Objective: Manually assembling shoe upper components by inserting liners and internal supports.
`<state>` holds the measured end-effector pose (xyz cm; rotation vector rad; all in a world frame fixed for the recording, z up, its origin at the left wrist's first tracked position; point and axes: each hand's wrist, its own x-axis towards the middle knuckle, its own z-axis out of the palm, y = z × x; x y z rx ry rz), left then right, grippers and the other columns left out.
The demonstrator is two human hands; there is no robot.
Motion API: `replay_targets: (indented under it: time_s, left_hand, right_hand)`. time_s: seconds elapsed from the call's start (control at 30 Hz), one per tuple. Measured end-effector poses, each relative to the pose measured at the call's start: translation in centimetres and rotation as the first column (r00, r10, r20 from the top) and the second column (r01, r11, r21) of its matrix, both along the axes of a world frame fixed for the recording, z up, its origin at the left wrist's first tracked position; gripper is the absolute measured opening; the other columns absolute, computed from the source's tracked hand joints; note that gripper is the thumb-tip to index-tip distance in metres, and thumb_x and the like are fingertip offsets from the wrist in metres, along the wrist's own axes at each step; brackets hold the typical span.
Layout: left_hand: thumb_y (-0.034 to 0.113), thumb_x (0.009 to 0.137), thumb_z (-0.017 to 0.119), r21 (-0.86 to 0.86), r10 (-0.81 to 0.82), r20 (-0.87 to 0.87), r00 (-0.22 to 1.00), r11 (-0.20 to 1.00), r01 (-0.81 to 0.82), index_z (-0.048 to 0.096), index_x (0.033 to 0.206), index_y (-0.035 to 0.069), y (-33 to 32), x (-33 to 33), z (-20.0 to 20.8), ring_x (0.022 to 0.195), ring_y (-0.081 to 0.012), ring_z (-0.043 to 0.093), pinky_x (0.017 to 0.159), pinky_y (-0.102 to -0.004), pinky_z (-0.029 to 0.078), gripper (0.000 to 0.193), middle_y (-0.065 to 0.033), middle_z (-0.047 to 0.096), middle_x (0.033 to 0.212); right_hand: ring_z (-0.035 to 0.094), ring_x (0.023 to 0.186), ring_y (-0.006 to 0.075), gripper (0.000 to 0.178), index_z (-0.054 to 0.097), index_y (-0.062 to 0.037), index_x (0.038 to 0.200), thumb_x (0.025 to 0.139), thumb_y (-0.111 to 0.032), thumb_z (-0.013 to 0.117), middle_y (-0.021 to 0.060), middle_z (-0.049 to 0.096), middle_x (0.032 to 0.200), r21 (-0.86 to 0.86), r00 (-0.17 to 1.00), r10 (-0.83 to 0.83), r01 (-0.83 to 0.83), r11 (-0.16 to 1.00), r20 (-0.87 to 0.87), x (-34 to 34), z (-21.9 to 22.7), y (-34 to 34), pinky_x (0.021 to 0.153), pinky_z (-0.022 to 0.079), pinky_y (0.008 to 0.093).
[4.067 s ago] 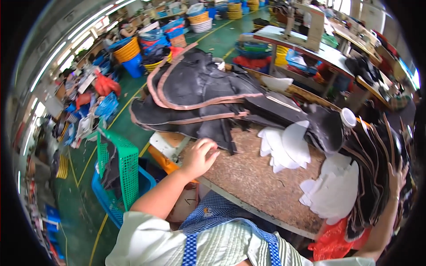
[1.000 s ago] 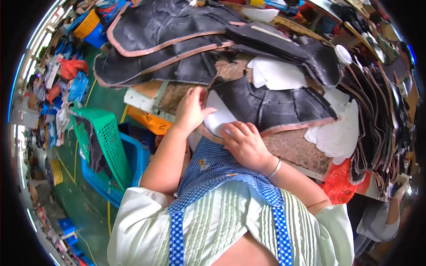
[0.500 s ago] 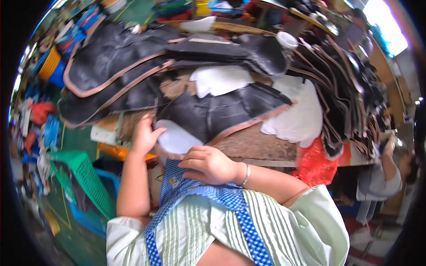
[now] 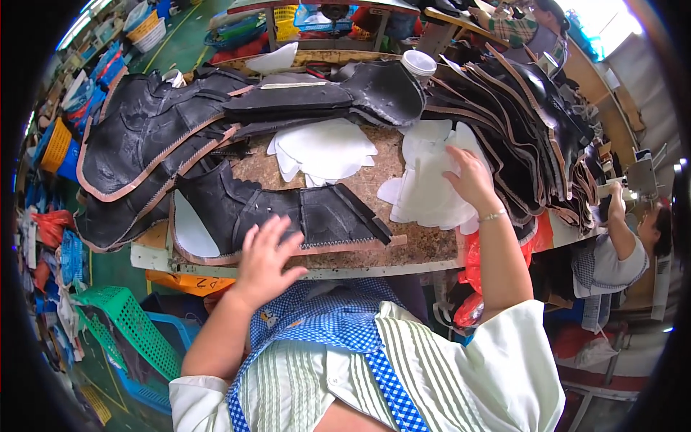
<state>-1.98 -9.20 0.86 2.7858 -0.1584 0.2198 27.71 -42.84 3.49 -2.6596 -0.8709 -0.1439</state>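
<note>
A black boot upper piece (image 4: 288, 216) with a pinkish-brown zigzag-cut edge lies flat near the table's front. A white lining patch (image 4: 194, 223) sits on its left end. My left hand (image 4: 266, 259) is over the piece's near edge with fingers spread, holding nothing; whether it touches is unclear. My right hand (image 4: 473, 180) reaches over a stack of white cut pieces (image 4: 425, 187), thumb apart and fingertips at its upper right part. No piece is visibly gripped there. Another white stack (image 4: 324, 147) lies behind the black piece.
More black boot uppers (image 4: 158, 122) are heaped at the left, and a thick row of them (image 4: 518, 129) stands at the right. A white tub (image 4: 419, 63) is at the back. Beside the table are a green basket (image 4: 129, 324) and a red bag (image 4: 471, 277). Another person (image 4: 612, 252) works at the right.
My left hand has let go of the boot upper piece, which now lies flat further left. My right hand has moved from its near edge to the white stack. The view has shifted.
</note>
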Motion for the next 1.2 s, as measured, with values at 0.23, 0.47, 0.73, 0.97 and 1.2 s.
replay_targets:
  time_s: [0.23, 0.47, 0.73, 0.97, 1.2]
  left_hand:
    - [0.036, 0.075, 0.077, 0.042, 0.050, 0.018, 0.999, 0.998, -0.051, 0.055, 0.134, 0.017, -2.6, -1.1, -1.2, 0.132, -0.0323, 0.040, 0.104, -0.0502, 0.032, 0.066, -0.0130, 0.043, 0.145]
    - [0.015, 0.068, 0.074, 0.081, 0.084, 0.031, 0.996, 0.993, -0.086, 0.055, 0.134, 0.017, -4.7, 0.8, 0.0, 0.123, -0.0328, 0.044, 0.099, -0.0474, 0.036, 0.069, -0.0136, 0.049, 0.121]
    - [0.008, 0.083, 0.053, 0.243, 0.098, -0.036, 0.995, 0.966, -0.086, 0.049, 0.142, 0.019, -5.2, 2.4, -0.1, 0.116, -0.0343, 0.050, 0.090, -0.0469, 0.043, 0.060, -0.0240, 0.046, 0.141]
    - [0.017, 0.083, 0.057, 0.210, 0.127, 0.186, 0.974, 0.964, -0.166, 0.057, 0.131, 0.014, -5.2, 3.2, -1.2, 0.087, -0.0284, 0.061, 0.068, -0.0386, 0.053, 0.048, -0.0168, 0.061, 0.115]
    - [0.031, 0.073, 0.078, -0.011, 0.103, 0.085, 0.991, 0.995, -0.103, 0.043, 0.142, 0.008, -6.4, 1.8, -0.9, 0.122, -0.0368, 0.047, 0.095, -0.0442, 0.043, 0.081, -0.0193, 0.042, 0.141]
  right_hand:
    - [0.057, 0.107, 0.0301, 0.057, 0.065, -0.0069, 0.119, 0.065, -0.017, 0.082, 0.0118, 0.062, 0.109, -0.018, 0.984, -0.148, 0.147, 0.989, -0.101, 0.9, -1.1, 1.1, 0.094, 0.047, 0.0377]
    - [0.062, 0.098, 0.0286, 0.038, 0.067, -0.0063, 0.098, 0.065, -0.018, 0.084, 0.0122, 0.063, 0.104, 0.039, 0.978, -0.158, 0.164, 0.986, -0.137, 3.3, -0.2, 1.0, 0.084, 0.050, 0.0370]
    - [0.062, 0.073, 0.0243, 0.008, 0.067, -0.0029, 0.077, 0.079, -0.009, 0.073, 0.0093, 0.062, 0.081, 0.354, 0.983, 0.140, -0.089, 0.931, -0.120, -3.4, 0.5, 0.5, 0.067, 0.051, 0.0341]
    - [0.059, 0.081, 0.0295, 0.015, 0.064, -0.0075, 0.081, 0.069, 0.001, 0.066, 0.0082, 0.060, 0.086, 0.199, 0.932, 0.049, -0.128, 0.972, 0.359, -15.2, 2.3, -0.4, 0.073, 0.050, 0.0373]
    - [0.061, 0.079, 0.0123, 0.024, 0.058, 0.0035, 0.118, 0.096, -0.005, 0.060, 0.0057, 0.064, 0.091, 0.888, 0.933, -0.298, 0.303, 0.346, -0.202, -12.8, 6.2, -1.6, 0.067, 0.049, 0.0206]
